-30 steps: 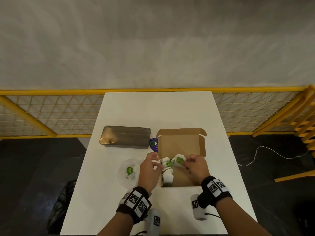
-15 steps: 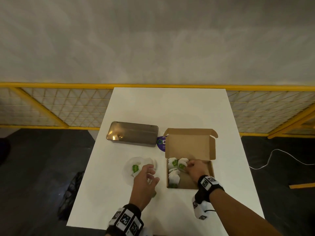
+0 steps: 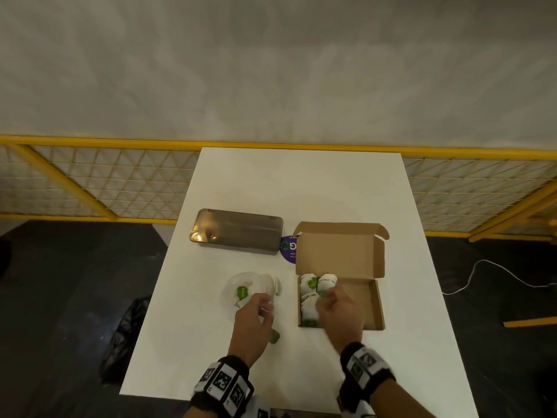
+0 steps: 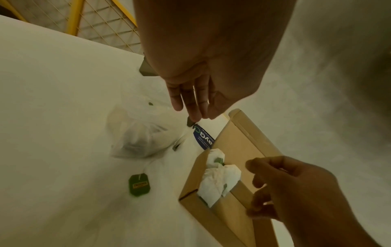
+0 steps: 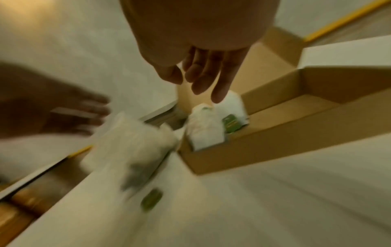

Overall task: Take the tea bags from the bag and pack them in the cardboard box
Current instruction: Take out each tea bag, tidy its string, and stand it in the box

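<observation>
Nearest, left hand (image 3: 252, 321) and right hand (image 3: 337, 312) hovered with fingers (image 4: 191, 100) relaxed, empty. One green tag (image 4: 139, 184) lay on the table (image 3: 301, 188). Beyond, the plastic bag (image 3: 244, 292) held tea bags, number unclear; cardboard box (image 3: 372, 300) held four tea bags (image 3: 316, 283).

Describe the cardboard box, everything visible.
The cardboard box is plain brown corrugated card, a shallow mailer type, lid flipped open and standing up at its far edge with side tabs. It sits on the white table, right of the plastic bag. White tea bags with green tags fill its left side; the right side is bare. The right hand hovers over the tea bags, fingers loose.
</observation>
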### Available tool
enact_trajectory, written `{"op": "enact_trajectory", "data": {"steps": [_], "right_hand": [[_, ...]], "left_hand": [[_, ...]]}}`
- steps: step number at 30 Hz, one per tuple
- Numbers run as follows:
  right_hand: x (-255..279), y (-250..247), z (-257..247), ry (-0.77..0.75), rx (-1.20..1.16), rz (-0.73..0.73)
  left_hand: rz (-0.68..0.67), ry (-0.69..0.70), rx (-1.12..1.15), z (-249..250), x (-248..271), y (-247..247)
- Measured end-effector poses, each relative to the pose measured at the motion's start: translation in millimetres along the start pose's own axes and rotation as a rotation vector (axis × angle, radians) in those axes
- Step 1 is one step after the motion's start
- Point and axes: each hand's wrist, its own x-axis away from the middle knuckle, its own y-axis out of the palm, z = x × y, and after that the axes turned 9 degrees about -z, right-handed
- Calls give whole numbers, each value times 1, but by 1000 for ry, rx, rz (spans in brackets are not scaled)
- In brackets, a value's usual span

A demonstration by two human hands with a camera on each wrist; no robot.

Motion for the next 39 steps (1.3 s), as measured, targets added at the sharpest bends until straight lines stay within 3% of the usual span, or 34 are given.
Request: {"op": "enact_trajectory", "data": {"steps": [3, 6, 9, 12, 15, 20, 22, 26, 27, 29, 33, 36, 39], "right_hand": [[31, 43, -5, -186, 222, -241], [42, 83, -4, -214, 482, -440], [41, 100, -11, -180, 534, -520], [35, 109, -17, -173, 636, -521], [38, 117, -11, -270, 770, -434], [63, 122, -3, -336, 857, -394], [68, 116, -3, -326, 793, -405], [72, 66, -31, -288, 695, -346], [72, 52, -38, -299, 669, -277], [72, 24, -49, -391, 603, -291], [78, -22, -81, -522, 501, -363], [84, -45, -98, -561, 403, -314], [88, -67, -108, -599, 228, -200]], "left_hand": [[69, -38, 14, -10, 1, -11], [90, -32, 18, -19, 7, -21], [61, -14, 10, -27, 18, -26], [43, -14, 17, -37, 27, -29], [12, -33, 7, -46, 35, -33], [-36, -6, -20, -52, 38, -38], [-90, 19, -36, -54, 37, -39], [-281, 72, -131, -54, 31, -34], [-331, 87, -155, -52, 30, -31], [-376, 142, -198, -44, 27, -20], [-292, 275, -89, -23, 21, 5], [-197, 361, -28, -11, 17, 11], [-161, 358, -95, -2, 18, 11]]}}
